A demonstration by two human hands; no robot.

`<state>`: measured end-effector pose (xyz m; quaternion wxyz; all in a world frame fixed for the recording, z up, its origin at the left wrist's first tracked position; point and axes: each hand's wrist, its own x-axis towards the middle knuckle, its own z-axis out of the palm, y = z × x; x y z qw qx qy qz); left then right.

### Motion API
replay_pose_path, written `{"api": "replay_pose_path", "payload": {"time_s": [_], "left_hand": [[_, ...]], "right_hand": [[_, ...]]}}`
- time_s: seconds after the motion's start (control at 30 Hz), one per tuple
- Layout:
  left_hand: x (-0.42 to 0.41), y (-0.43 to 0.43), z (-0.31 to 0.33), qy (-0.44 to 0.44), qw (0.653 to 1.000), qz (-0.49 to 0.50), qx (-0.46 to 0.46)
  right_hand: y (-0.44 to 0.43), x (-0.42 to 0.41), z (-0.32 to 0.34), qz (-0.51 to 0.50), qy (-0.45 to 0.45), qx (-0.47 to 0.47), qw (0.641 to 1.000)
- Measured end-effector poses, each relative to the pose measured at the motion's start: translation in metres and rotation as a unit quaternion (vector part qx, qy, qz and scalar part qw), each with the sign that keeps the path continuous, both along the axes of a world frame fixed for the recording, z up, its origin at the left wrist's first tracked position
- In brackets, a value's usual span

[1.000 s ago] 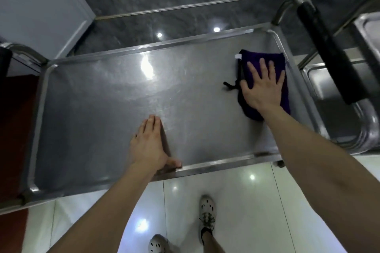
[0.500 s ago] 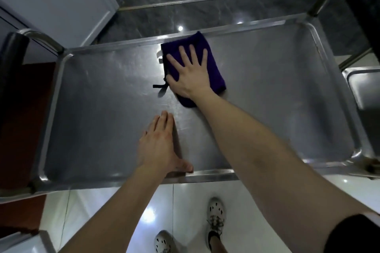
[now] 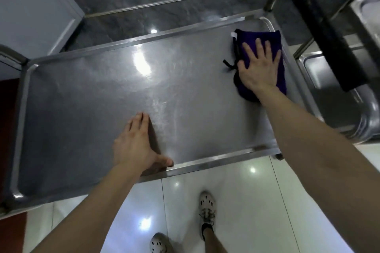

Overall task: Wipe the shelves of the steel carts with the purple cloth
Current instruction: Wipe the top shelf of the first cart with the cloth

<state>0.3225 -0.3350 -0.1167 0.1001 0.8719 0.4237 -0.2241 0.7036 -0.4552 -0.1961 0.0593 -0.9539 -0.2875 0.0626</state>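
from above the person's head, the steel cart's top shelf [image 3: 82, 109] fills the middle of the view, its raised rim running all round. the purple cloth [image 3: 249, 37] lies folded in the far right corner of that shelf, just beside the right rim, a white tag and a dark loop poking out on its left edge. the right hand [image 3: 259, 68] presses flat on top of it, fingers [image 3: 267, 49] straight and spread wide, gripping nothing. the left hand [image 3: 135, 144] rests flat on bare steel near the front rim, its fingers [image 3: 141, 121] straight and close together, thumb lying along the rim. a black-sleeved handle [image 3: 320, 33] arches over the right end, with a second steel cart [image 3: 329, 80] just beyond. below the front rim, pale shoes [image 3: 207, 205] stand on glossy white tiles [image 3: 246, 201].
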Motion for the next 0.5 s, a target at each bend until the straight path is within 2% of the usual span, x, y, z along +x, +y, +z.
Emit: {"api": "replay_pose_path", "payload": {"time_s": [0.1, 0.23, 0.3, 0.4, 0.5], "left_hand": [[0.000, -0.001, 0.002, 0.008, 1.000, -0.005, 0.000], [-0.003, 0.002, 0.001, 0.010, 1.000, -0.007, -0.002], [-0.004, 0.002, 0.001, 0.015, 1.000, -0.010, 0.000], [-0.007, 0.002, -0.001, 0.014, 1.000, -0.011, 0.001], [-0.006, 0.002, -0.002, 0.015, 1.000, -0.017, -0.006]], "right_hand": [[0.007, -0.064, 0.002, 0.016, -0.001, 0.001, 1.000], [0.033, -0.189, 0.003, 0.168, 0.000, 0.015, 0.986], [0.032, -0.225, 0.000, 0.246, -0.002, 0.014, 0.969], [0.013, -0.207, 0.002, 0.323, 0.009, 0.013, 0.946], [-0.026, -0.148, 0.005, 0.294, 0.013, 0.030, 0.955]]}}
